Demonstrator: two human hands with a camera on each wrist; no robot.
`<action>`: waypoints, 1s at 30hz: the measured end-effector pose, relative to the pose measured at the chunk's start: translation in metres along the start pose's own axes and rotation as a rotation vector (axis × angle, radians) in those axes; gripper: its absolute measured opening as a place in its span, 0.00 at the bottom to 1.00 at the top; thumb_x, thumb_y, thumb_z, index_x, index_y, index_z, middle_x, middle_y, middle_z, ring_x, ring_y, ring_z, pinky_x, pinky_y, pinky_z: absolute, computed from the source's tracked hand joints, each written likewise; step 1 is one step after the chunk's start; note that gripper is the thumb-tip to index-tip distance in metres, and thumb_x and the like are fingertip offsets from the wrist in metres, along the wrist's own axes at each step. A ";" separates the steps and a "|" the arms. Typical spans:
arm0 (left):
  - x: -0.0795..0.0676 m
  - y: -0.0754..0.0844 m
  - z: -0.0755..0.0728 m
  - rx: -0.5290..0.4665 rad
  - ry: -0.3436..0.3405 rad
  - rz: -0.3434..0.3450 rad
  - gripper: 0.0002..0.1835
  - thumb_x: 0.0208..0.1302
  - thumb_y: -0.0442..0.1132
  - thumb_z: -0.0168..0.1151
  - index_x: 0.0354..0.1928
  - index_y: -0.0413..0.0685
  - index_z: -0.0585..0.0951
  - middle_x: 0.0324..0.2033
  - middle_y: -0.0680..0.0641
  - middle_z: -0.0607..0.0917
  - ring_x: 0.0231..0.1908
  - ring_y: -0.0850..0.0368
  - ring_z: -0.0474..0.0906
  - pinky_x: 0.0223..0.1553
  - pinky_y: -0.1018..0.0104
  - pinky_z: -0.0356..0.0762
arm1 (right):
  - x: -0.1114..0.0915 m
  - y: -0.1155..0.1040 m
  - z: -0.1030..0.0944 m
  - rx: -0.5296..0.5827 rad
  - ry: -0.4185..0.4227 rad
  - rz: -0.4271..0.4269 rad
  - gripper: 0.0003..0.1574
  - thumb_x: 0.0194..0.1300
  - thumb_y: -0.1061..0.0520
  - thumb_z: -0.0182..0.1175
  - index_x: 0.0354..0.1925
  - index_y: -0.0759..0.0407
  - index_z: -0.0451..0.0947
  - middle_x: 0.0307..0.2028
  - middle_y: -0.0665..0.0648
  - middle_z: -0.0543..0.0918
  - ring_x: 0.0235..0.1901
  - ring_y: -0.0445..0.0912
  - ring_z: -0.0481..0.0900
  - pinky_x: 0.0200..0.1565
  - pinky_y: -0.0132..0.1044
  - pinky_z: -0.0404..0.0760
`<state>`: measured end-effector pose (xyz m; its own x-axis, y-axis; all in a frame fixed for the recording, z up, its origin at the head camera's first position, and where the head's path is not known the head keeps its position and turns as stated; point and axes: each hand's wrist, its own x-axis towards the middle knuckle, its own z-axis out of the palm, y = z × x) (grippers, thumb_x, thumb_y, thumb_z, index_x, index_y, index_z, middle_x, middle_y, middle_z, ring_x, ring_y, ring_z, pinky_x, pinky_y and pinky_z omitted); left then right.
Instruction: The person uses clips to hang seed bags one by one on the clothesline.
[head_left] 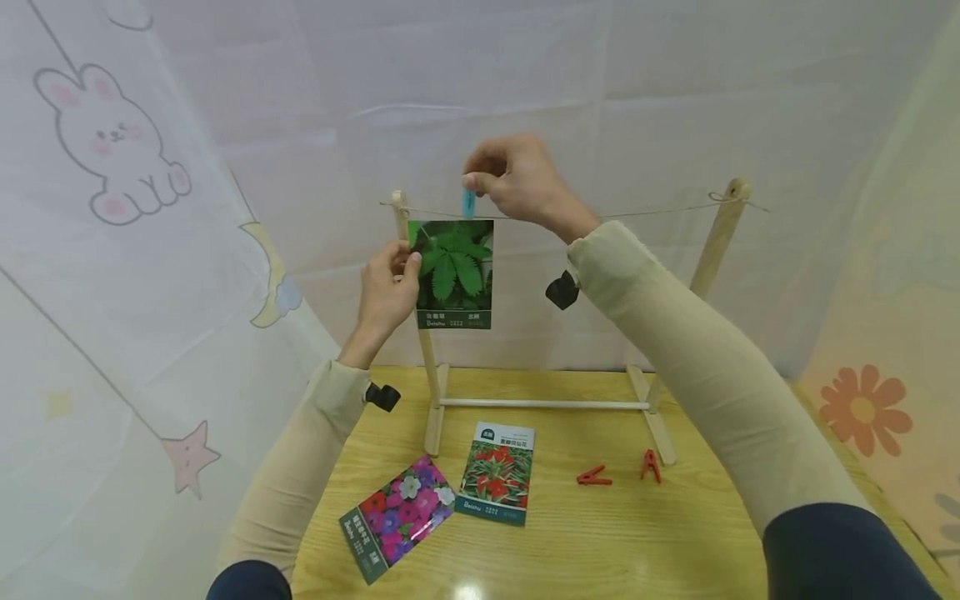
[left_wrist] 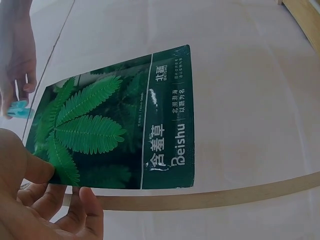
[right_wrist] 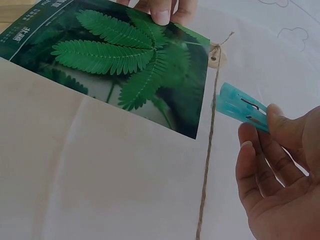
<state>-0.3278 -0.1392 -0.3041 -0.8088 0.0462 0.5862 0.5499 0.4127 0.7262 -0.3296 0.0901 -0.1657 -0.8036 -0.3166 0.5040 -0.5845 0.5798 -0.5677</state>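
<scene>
Pale printed cloth [head_left: 525, 75] hung around the wood-grained table [head_left: 600, 550], where a wooden frame [head_left: 723, 233] stood behind two red clips [head_left: 595, 477]. My left hand [head_left: 386, 287] pinched the leafy green packet [head_left: 454, 275] by its side edge, just below the string [head_left: 652, 212] — my right hand [head_left: 521, 179] pinched a blue clip [head_left: 468, 204] there, thumb against fingers. My right sleeve [head_left: 675, 350] hid part of one post; whether the clip gripped the string, I couldn't tell.

Two kinds in threes — the rest in ones and twos
One leaf packet [head_left: 454, 275], one red-flower packet [head_left: 495, 475] and one mixed-flower packet [head_left: 397, 518]; one blue clip [right_wrist: 232, 100] and two red clips [head_left: 588, 477] — one string [right_wrist: 207, 165], two posts [head_left: 718, 242], one crossbar [head_left: 543, 404].
</scene>
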 end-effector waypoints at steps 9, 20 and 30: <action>0.002 -0.001 0.003 -0.005 -0.009 0.006 0.11 0.81 0.34 0.57 0.54 0.34 0.83 0.47 0.34 0.91 0.44 0.38 0.88 0.48 0.46 0.89 | 0.005 0.001 0.009 -0.008 -0.020 -0.028 0.11 0.79 0.58 0.63 0.49 0.63 0.88 0.41 0.61 0.90 0.38 0.48 0.84 0.41 0.38 0.80; 0.003 0.001 0.003 0.001 -0.014 -0.005 0.12 0.82 0.35 0.56 0.56 0.34 0.82 0.49 0.34 0.90 0.46 0.38 0.88 0.50 0.44 0.88 | 0.009 -0.001 0.015 -0.046 -0.063 0.003 0.12 0.80 0.56 0.61 0.52 0.62 0.87 0.44 0.60 0.89 0.40 0.48 0.81 0.42 0.38 0.78; 0.000 -0.002 0.002 0.006 -0.027 -0.011 0.13 0.82 0.35 0.55 0.56 0.34 0.82 0.50 0.34 0.90 0.47 0.37 0.87 0.51 0.43 0.87 | 0.008 0.003 0.027 -0.093 -0.090 -0.014 0.13 0.81 0.56 0.61 0.53 0.62 0.87 0.44 0.61 0.89 0.40 0.51 0.82 0.44 0.42 0.79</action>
<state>-0.3295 -0.1388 -0.3064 -0.8201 0.0661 0.5685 0.5399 0.4188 0.7302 -0.3404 0.0690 -0.1811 -0.8049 -0.3888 0.4484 -0.5859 0.6407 -0.4961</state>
